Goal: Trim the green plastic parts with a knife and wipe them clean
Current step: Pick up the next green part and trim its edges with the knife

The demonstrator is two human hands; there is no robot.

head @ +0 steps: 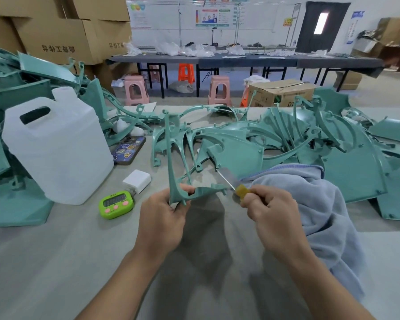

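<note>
Both forearms are cut off by the bottom edge, and bare grey tabletop (56, 262) is seen between and beside them. A thin green plastic part (172, 172) is gripped at its corner by the left hand (162, 218), with thumb and fingers curled round it. One rib of the part is held upright, and the other runs right towards the knife (231, 182). The knife's yellow handle is clenched in the right hand (273, 211) and mostly hidden by the fingers. The blade is blurred, and it cannot be told whether it touches the part's right end.

A blue-grey towel (321, 204) is heaped just right of that hand, and part of the tabletop is covered by it. To the left, a green timer (116, 204) with unreadable digits is set beside a white charger (136, 181). A phone (128, 150) is half hidden behind a translucent jug (56, 146).

Farther back, the tabletop's far edge is crowded by a tangled pile of green parts (286, 139), in which single pieces are hard to separate. More green parts (14, 112) are stacked at the left and cut off by the frame. Beyond, cardboard boxes (56, 35), pink stools (135, 88) and a long dark table (240, 58) are seen.
</note>
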